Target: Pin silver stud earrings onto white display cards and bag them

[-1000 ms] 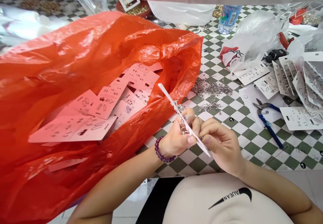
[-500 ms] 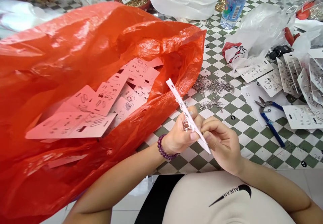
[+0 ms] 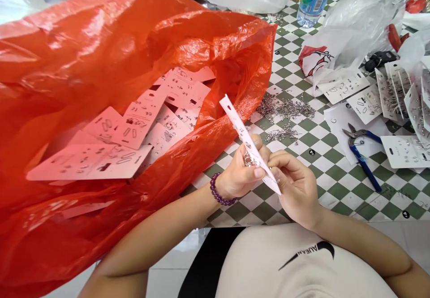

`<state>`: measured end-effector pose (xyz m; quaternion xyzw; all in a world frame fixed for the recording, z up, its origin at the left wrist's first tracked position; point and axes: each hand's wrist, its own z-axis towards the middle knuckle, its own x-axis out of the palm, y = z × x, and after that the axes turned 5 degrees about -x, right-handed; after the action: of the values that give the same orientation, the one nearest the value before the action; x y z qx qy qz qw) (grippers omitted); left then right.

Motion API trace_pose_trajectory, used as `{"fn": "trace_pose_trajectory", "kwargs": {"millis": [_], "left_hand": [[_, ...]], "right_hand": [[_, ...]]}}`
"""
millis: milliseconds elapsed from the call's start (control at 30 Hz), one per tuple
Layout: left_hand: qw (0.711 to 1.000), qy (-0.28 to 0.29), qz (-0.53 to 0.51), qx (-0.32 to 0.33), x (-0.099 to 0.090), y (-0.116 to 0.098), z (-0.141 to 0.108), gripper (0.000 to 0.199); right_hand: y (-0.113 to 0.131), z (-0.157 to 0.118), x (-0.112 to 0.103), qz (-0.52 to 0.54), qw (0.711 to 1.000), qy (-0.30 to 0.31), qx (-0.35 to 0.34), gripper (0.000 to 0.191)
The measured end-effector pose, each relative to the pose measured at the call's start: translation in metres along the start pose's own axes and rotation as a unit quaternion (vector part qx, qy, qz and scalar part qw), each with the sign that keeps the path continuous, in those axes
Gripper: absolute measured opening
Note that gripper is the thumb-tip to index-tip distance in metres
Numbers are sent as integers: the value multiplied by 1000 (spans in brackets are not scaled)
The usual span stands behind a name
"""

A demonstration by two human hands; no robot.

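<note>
A pale jewellery card [image 3: 242,130] with small metal pieces on it is seen nearly edge-on above the table's front edge. My left hand [image 3: 242,170], with a purple bead bracelet [image 3: 220,195] on the wrist, is closed on the card's lower half. Fingers and thumb of my right hand [image 3: 297,186] pinch at the card's lower right side; a tiny part between them is too small to name. Beside my left arm lies a big red plastic bag [image 3: 101,33], open towards the right, holding several jewellery cards [image 3: 89,161].
Heaps of small silver pieces [image 3: 285,109] lie on the checkered table [image 3: 339,201]. To the right are blue-handled pliers [image 3: 364,163], several filled cards [image 3: 408,151], a crumpled clear bag [image 3: 349,24] and black keys or a fob [image 3: 379,60]. A water bottle [image 3: 314,2] stands behind.
The card has turned slightly, showing a little more of its face. Both hands keep their hold at nearly the same place. The whole view has shifted a little, with the table's things higher up.
</note>
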<state>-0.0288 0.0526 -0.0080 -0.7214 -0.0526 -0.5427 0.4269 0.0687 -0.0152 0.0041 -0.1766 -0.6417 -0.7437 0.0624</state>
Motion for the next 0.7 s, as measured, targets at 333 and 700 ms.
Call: {"fn": "trace_pose_trajectory", "kwargs": {"millis": [333, 700], "left_hand": [[998, 48, 51, 4, -6, -12, 0, 44], [995, 33, 94, 3, -5, -6, -2, 47]], "right_hand": [[16, 12, -3, -16, 999, 44, 7, 2], [20, 16, -12, -57, 991, 119, -4, 6]]}}
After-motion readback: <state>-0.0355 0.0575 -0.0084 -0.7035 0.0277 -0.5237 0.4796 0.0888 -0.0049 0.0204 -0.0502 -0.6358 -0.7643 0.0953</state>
